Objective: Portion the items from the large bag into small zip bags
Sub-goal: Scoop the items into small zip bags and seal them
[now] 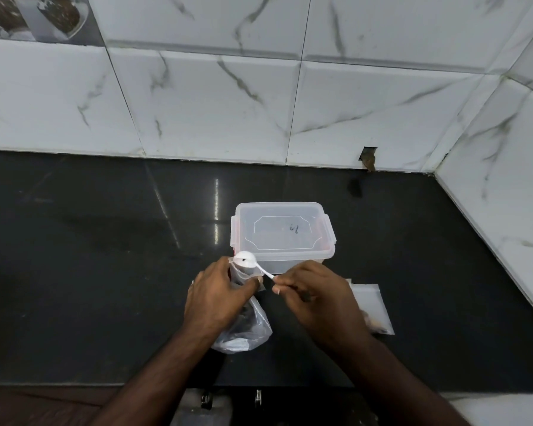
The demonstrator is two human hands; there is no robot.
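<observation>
Two hands met over the dark counter point(74, 272), and from the left came the left hand point(216, 298), its fingers point(253, 282) curled around the neck of a small zip bag point(243, 272), holding the mouth up and open. Below that hand, at its six o'clock, the large bag point(246, 333) slumped on the counter with dark contents showing through the plastic. Across the small bag's mouth sat a white spoon point(245, 259), bowl level, one dark speck in it. Just behind, at twelve o'clock, stood a clear lidded container point(282, 232). Moving right, the right hand point(317, 298) pinched the spoon's thin handle, fingers pressed tight together on it. At that hand's three o'clock lay a filled zip bag point(373, 309), flat on the counter.

Risk, by my read: that flimsy mouth could fold shut if the left grip eased, and a tilt of the spoon off-centre would scatter the portion onto the counter.
</observation>
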